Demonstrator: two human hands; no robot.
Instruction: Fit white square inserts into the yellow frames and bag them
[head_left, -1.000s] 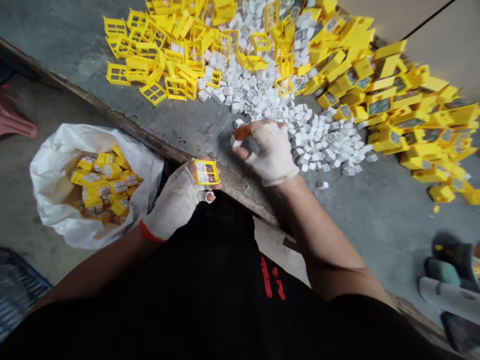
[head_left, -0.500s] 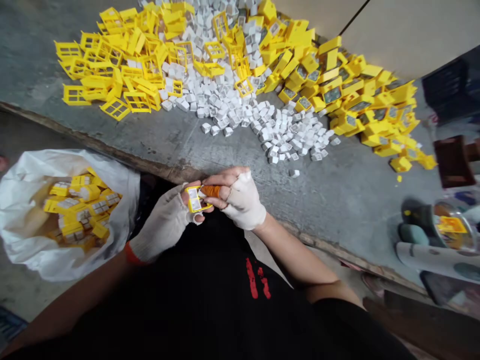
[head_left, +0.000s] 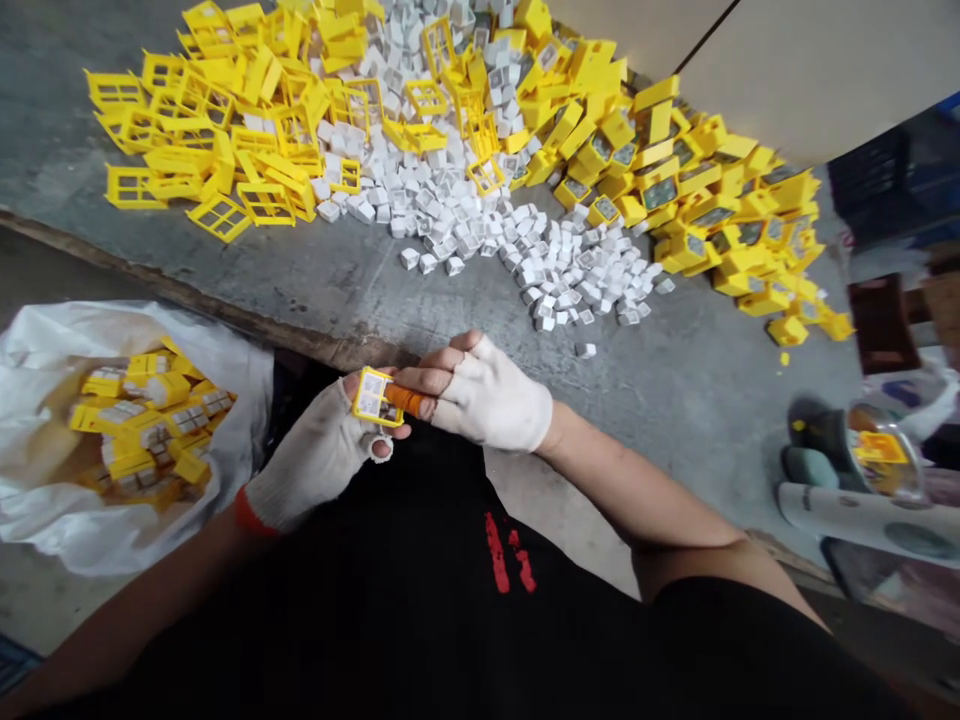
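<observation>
We are holding a yellow plastic frame (head_left: 373,397) in our gloved left hand (head_left: 315,460) above our lap, its fingers (head_left: 394,430) clamped on the frame. Our right hand (head_left: 487,395) is keeping its fingers together, pressing an orange-capped fingertip (head_left: 409,400) into the frame. A white sack (head_left: 45,340) of yellow pieces (head_left: 142,420) is sitting beside us, while white cubes (head_left: 450,215) and yellow frames (head_left: 217,160) are lying heaped on the tabletop (head_left: 360,290).

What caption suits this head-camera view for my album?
Left hand holds a yellow frame touched by right hand near white cubes.
</observation>
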